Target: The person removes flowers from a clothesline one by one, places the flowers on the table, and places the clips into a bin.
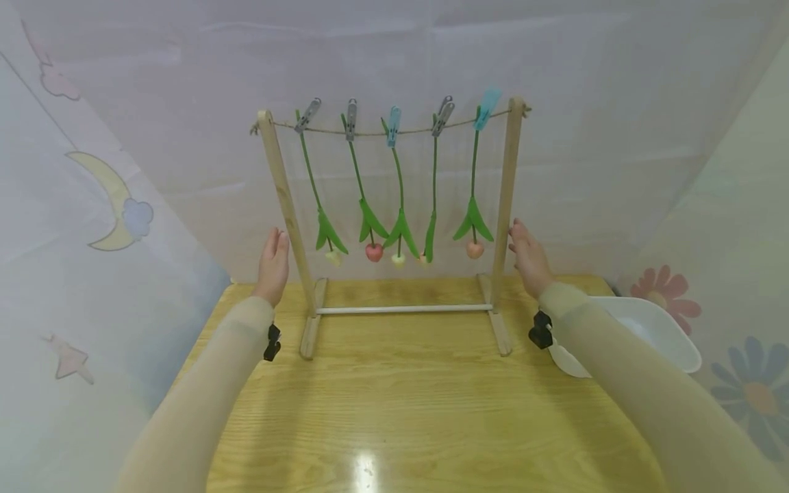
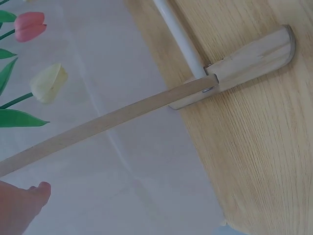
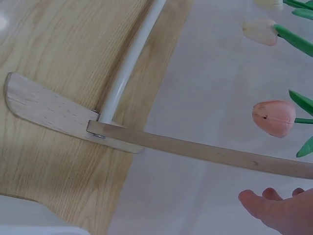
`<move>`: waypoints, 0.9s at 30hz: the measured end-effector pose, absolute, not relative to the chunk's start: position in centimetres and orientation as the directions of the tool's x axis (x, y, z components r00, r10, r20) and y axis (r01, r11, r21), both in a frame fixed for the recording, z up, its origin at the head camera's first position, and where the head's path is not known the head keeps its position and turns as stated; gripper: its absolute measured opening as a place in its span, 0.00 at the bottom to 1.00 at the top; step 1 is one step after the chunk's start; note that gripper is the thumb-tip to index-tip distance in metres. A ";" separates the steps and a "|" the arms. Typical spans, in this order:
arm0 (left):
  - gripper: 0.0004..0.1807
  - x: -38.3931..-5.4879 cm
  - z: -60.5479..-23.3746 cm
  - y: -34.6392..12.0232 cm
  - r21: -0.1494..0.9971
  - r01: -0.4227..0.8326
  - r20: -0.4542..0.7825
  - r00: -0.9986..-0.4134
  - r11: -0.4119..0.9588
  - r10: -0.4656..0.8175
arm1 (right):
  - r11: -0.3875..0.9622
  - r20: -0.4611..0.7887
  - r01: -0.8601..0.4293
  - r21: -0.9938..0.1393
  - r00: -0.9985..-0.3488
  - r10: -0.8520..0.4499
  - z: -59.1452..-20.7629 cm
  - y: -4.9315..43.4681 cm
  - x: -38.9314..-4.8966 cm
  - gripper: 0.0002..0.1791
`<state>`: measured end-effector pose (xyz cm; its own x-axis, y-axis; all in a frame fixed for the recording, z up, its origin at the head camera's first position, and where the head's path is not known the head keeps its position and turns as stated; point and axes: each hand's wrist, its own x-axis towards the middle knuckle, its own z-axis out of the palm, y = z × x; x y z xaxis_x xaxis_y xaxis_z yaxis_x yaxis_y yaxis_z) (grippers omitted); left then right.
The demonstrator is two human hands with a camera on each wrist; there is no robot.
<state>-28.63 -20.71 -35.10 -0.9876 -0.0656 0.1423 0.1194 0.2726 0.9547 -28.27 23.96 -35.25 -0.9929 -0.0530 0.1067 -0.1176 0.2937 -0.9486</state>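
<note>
A wooden rack stands upright on the table, with a left post [image 1: 284,195], a right post [image 1: 508,195] and a white crossbar [image 1: 403,309] low down. Twine [image 1: 372,134] runs between the post tops. Several artificial tulips hang from it heads down, among them a red-pink tulip [image 1: 374,253] and a peach tulip [image 3: 275,118]. Grey clothespins [image 1: 351,120] and blue clothespins [image 1: 393,127] clip their stems. My left hand [image 1: 273,267] is just outside the left post, fingers extended, holding nothing. Outside the right post, my right hand [image 1: 530,260] mirrors it, also holding nothing.
At the table's right side, partly behind my right forearm, sits a white plastic basin [image 1: 690,359]. The wood-grain table [image 1: 382,397] ends at a pale backdrop [image 1: 394,55] behind the rack. Printed cloth walls flank both sides.
</note>
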 end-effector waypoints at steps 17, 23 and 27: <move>0.36 -31.6 -36.6 -20.5 0.954 0.048 0.071 -0.995 0.297 -0.067 | 0.269 0.052 -0.053 -0.962 -0.999 -0.009 -37.2 24.3 -32.0 0.40; 0.33 -31.7 -36.8 -20.6 0.952 0.043 0.075 -0.993 0.303 -0.095 | 0.274 0.035 -0.038 -0.961 -0.999 -0.015 -37.3 24.4 -31.8 0.37; 0.30 -31.4 -37.1 -20.8 0.948 0.072 0.112 -0.987 0.308 -0.112 | 0.268 0.055 -0.055 -0.962 -0.998 -0.007 -37.4 24.5 -31.8 0.35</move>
